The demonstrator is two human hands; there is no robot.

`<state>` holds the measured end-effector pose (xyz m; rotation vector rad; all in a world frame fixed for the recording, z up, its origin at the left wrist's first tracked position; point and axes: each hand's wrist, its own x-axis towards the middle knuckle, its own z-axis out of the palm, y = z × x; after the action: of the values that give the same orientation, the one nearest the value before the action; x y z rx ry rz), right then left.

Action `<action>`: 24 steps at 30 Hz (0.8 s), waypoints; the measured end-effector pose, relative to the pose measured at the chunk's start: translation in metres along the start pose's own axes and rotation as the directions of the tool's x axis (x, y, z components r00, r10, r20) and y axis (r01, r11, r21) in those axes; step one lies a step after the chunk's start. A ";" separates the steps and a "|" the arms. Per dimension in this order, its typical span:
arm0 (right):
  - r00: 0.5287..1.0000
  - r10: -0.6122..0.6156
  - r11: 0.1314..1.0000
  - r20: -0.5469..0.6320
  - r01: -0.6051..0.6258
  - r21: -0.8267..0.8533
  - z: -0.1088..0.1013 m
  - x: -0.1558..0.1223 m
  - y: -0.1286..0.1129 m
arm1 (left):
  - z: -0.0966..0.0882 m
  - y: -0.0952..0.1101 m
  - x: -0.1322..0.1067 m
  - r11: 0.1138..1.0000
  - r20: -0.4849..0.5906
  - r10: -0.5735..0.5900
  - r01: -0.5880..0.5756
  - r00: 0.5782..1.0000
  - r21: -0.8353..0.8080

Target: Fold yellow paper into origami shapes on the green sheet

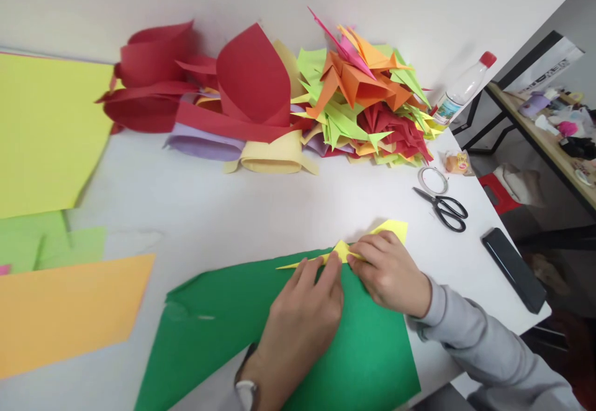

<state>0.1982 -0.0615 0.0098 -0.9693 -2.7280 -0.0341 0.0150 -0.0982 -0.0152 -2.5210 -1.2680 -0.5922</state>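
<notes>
A folded yellow paper piece [343,251] with a long thin point to the left lies across the far edge of a green paper sheet [367,349]. My left hand [310,305] presses its fingertips down on the left part of the yellow paper, fingers stretched over it. Pinched at its right part is my right hand [388,268], with fingers closed on the paper. A wider yellow flap shows beyond the right knuckles. Part of the folded paper is hidden under my fingers.
Folded paper shapes [363,100] are heaped by the wall, beside curled red paper [254,76]. Yellow [46,125] and orange sheets [69,311] lie left. Scissors [442,207], a tape roll [433,180], a bottle [463,88] and a black case [513,269] stand or lie right.
</notes>
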 end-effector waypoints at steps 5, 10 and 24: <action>1.000 0.009 0.999 -0.013 -0.009 0.049 0.002 0.006 0.006 | -0.002 -0.035 0.015 0.961 -0.003 0.149 -0.145 0.989 -0.237; 0.999 -0.017 1.000 -0.030 0.017 0.003 0.005 0.009 0.009 | -0.002 -0.044 0.022 0.942 -0.021 0.273 -0.272 0.962 -0.197; 0.967 -0.120 0.964 -0.226 0.059 -0.259 0.011 0.012 -0.003 | 0.002 -0.043 0.018 0.954 -0.130 0.148 -0.176 0.981 -0.241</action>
<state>0.1853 -0.0551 0.0021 -0.8381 -2.5796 -0.4922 -0.0095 -0.0597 -0.0061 -2.7172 -0.9896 -0.8897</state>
